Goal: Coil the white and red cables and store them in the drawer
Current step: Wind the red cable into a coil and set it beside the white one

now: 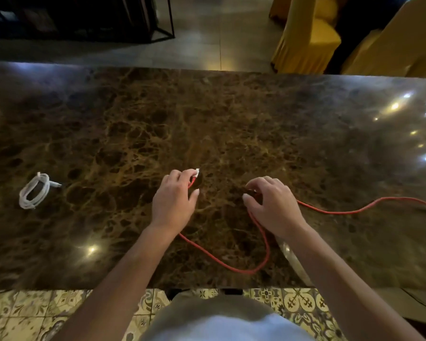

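A red cable (234, 267) lies uncoiled on the dark marble table (231, 114). My left hand (174, 200) pinches one end of it, with a white plug tip showing above the fingers. My right hand (273, 205) grips the cable farther along. Between the two hands the cable sags in a loop toward the table's near edge. Its other part trails right to a plug near the right edge. A white cable (33, 190), coiled into an oval bundle, rests on the table at the left, apart from both hands. No drawer is visible.
Beyond the table's far edge stand yellow-covered chairs (308, 38) at the right and a dark metal frame (162, 20) at the left. Patterned floor tiles (298, 303) show below the near edge.
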